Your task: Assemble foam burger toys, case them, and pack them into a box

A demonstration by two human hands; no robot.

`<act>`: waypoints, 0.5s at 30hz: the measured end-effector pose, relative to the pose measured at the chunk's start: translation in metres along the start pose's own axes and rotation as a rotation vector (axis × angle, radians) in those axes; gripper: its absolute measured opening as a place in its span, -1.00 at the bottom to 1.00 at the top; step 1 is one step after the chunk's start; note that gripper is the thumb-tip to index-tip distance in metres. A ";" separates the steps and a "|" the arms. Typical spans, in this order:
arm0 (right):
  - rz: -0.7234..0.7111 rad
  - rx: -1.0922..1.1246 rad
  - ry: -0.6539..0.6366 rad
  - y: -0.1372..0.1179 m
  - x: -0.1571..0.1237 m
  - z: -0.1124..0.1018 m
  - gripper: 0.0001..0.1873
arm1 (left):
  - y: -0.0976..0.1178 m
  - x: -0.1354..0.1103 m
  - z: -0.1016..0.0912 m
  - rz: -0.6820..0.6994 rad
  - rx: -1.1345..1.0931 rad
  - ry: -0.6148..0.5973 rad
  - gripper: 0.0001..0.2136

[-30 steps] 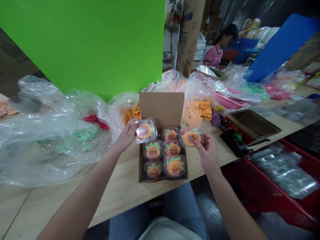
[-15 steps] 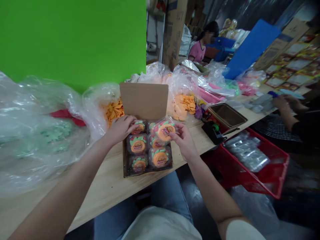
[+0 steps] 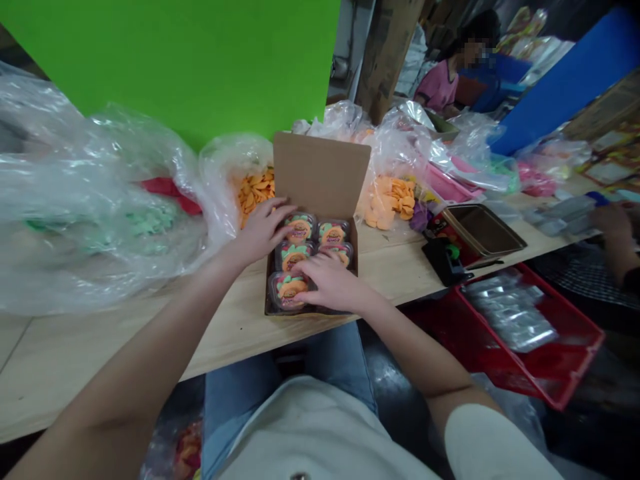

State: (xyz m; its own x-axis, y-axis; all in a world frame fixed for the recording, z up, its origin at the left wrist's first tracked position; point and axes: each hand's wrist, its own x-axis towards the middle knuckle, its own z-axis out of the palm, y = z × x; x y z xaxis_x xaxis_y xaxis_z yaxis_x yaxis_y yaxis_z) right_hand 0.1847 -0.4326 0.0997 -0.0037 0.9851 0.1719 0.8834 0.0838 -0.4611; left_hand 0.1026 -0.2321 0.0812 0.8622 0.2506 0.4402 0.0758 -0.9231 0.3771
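An open cardboard box [image 3: 320, 175] stands on the wooden table [image 3: 100, 353], its lid upright at the back. Inside lie several clear round tubs with orange and green labels, packed side by side. My left hand [image 3: 263, 230] rests with spread fingers on the back-left tub [image 3: 301, 229]. My right hand [image 3: 327, 283] lies flat over the front-right part of the box, hiding the tub below it. The front-left tub [image 3: 289, 290] sits just beside my right fingers.
Clear plastic bags of orange and green pieces [image 3: 255, 190] crowd the table behind the box. To the right are a black tape dispenser [image 3: 443, 260], a brown tray [image 3: 483, 230] and a red crate of clear packets [image 3: 510, 327]. A co-worker in pink [image 3: 440, 83] sits beyond; another person's hand [image 3: 613, 223] is at right.
The tubs earlier held up in my hands now lie in the box, with both hands pressed down on top. The view has shifted, and the box appears higher and more to the right.
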 end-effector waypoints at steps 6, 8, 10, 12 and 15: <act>0.029 -0.069 0.157 0.009 -0.018 -0.017 -0.52 | 0.032 -0.089 0.004 -0.283 -0.269 0.215 -0.65; 0.130 -0.047 0.259 0.018 -0.034 -0.026 -0.63 | 0.044 -0.115 0.011 -0.280 -0.346 0.156 -0.57; 0.204 -0.030 0.301 0.025 -0.052 -0.027 -0.65 | 0.052 -0.127 0.019 -0.243 -0.348 0.084 -0.48; 0.239 -0.009 0.281 0.029 -0.068 -0.018 -0.62 | 0.056 -0.129 0.025 -0.180 -0.280 0.023 -0.41; 0.278 0.019 0.279 0.029 -0.085 0.007 -0.48 | 0.054 -0.122 0.027 -0.106 -0.149 0.016 -0.34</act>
State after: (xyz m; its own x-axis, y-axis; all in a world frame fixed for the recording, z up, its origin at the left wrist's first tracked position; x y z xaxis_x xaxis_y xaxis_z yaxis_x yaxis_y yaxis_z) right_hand 0.2068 -0.5132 0.0655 0.3647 0.8921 0.2669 0.8238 -0.1755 -0.5390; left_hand 0.0147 -0.3205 0.0254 0.8451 0.3501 0.4040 0.0900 -0.8380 0.5381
